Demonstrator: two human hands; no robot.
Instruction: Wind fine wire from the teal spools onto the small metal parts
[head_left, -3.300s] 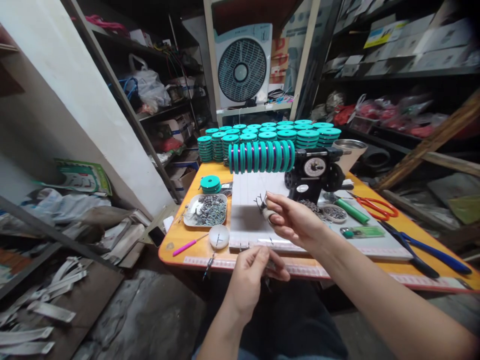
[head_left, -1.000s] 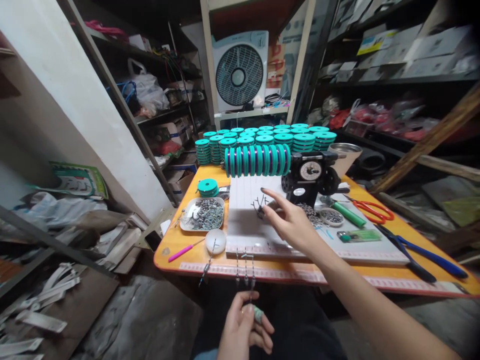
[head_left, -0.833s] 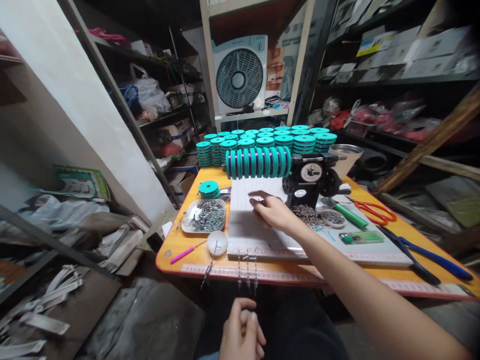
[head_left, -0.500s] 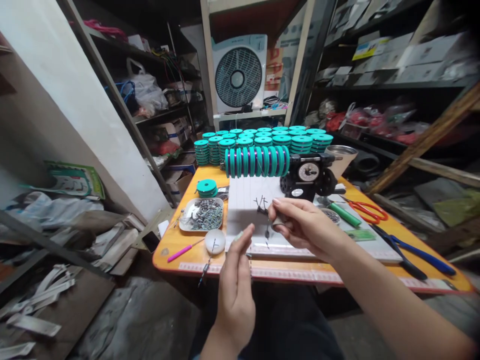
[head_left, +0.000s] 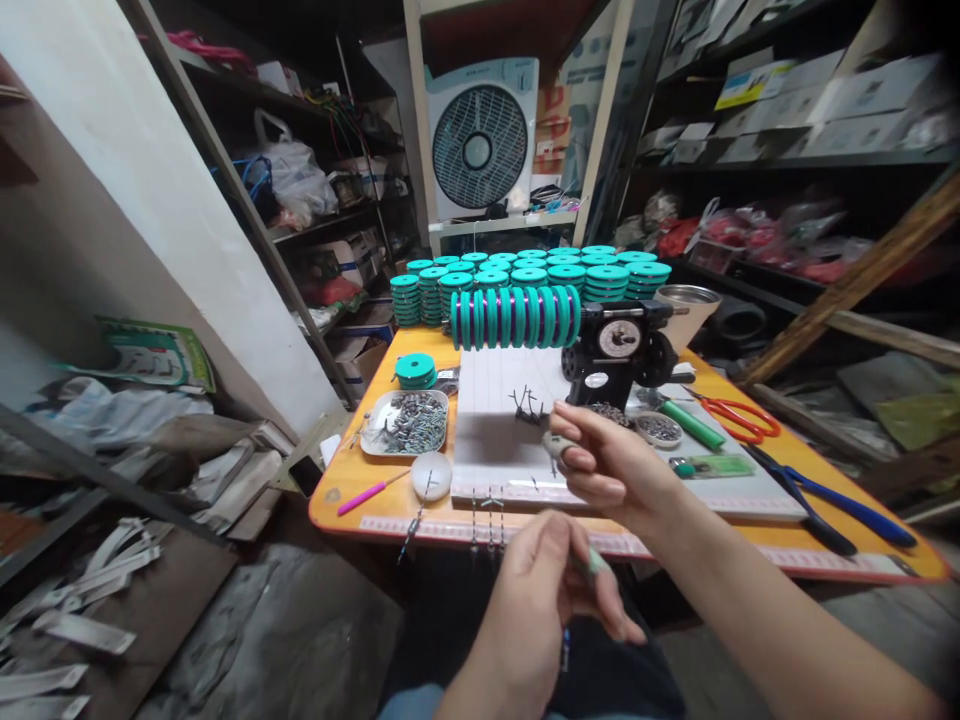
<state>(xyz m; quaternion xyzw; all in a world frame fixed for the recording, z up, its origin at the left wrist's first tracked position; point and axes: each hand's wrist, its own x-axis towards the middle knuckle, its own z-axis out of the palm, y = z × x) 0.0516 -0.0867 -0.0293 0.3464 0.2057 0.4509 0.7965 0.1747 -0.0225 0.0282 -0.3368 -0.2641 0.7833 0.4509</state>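
Note:
My left hand [head_left: 544, 590] is below the table's front edge, thumb and index finger pressed together; a small dark-blue piece [head_left: 566, 645] hangs beneath it. What the fingertips pinch is too small to name. Above and to the right, my right hand [head_left: 600, 455] is closed in a pinch over the white board [head_left: 480, 440], its held item too fine to make out. Small dark pieces [head_left: 528, 405] lie on the board beside it. Several thin rigs [head_left: 491, 530] hang over the front edge. Behind are teal spools [head_left: 516, 318] in a row on a black winding machine [head_left: 619, 345].
A white tray of metal parts [head_left: 409, 425], a round white piece [head_left: 431, 478] and a pink-handled tool [head_left: 364, 500] are at left. Green tube [head_left: 694, 425], orange scissors [head_left: 739, 415] and blue-handled pliers [head_left: 847, 510] lie at right. Stacked teal spools [head_left: 529, 275] and a fan [head_left: 480, 145] stand behind.
My left hand has moved right and down, its upright fingers now bent into a pinch. My right hand has shifted slightly right. The hanging rigs now show more fully.

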